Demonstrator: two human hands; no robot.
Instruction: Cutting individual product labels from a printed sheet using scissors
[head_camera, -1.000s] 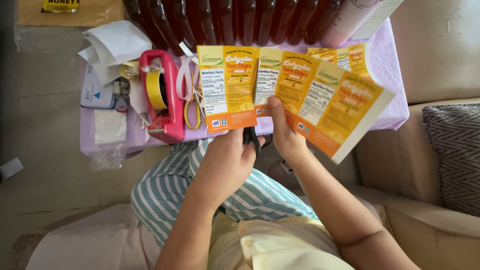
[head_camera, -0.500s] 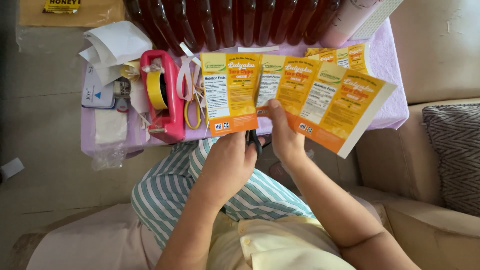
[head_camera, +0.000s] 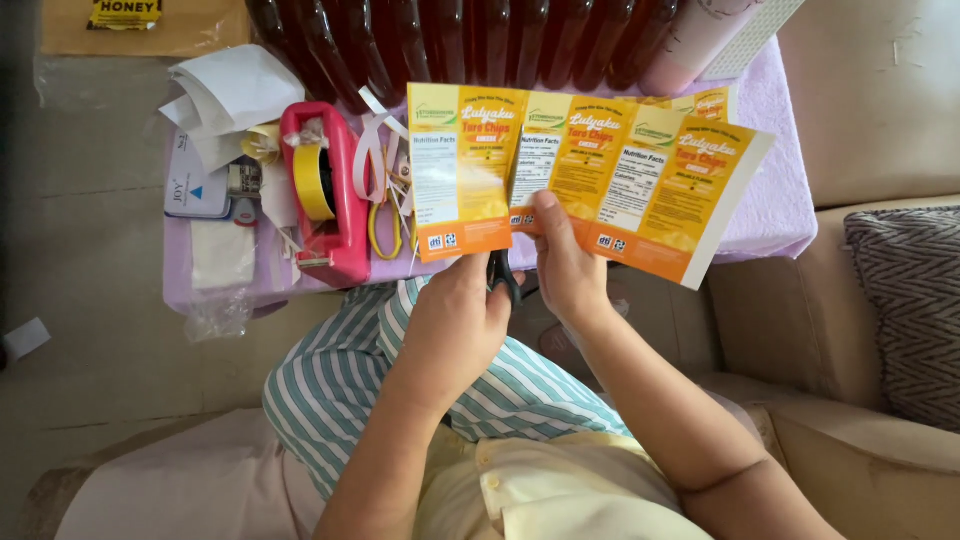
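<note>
- Head view: label sheet (head_camera: 590, 175), orange and yellow, held up over the lap.
- Left hand (head_camera: 455, 325): clenched on black scissors (head_camera: 503, 275), blades up into the sheet's lower edge.
- Right hand (head_camera: 565, 265): pinching the sheet just right of the blades.
- Left of the grip: red tape dispenser (head_camera: 320, 195) on a lilac table (head_camera: 775, 200).
- Risk: crooked cut through print, likely if the unsupported far end sags; thumb near blades.
</note>
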